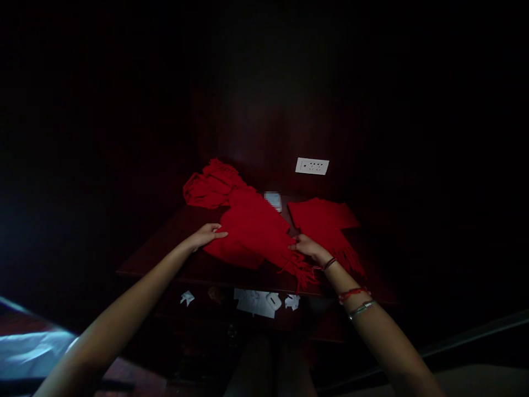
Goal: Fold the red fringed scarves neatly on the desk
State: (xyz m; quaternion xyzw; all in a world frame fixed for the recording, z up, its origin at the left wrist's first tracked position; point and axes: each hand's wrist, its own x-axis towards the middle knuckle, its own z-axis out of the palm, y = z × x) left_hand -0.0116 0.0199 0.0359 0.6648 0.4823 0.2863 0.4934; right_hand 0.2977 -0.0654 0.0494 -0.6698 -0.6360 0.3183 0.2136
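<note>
Two hands at red cloth [252, 226], fingertips seemingly half hidden.

Three areas of red fringed cloth [256, 229] show, at ten o'clock, near the centre and at four, though whether the first two are joined cannot be told; two hands, the left hand [204, 236] at eight and the right hand [308, 247] at four; three wrist or forearm bands [354, 293] at four; one socket panel [312, 166] at two; two crumpled white papers [187, 298], at seven and five; one flat white sheet [250, 304] and one rounded white case [273, 301] at six.
</note>
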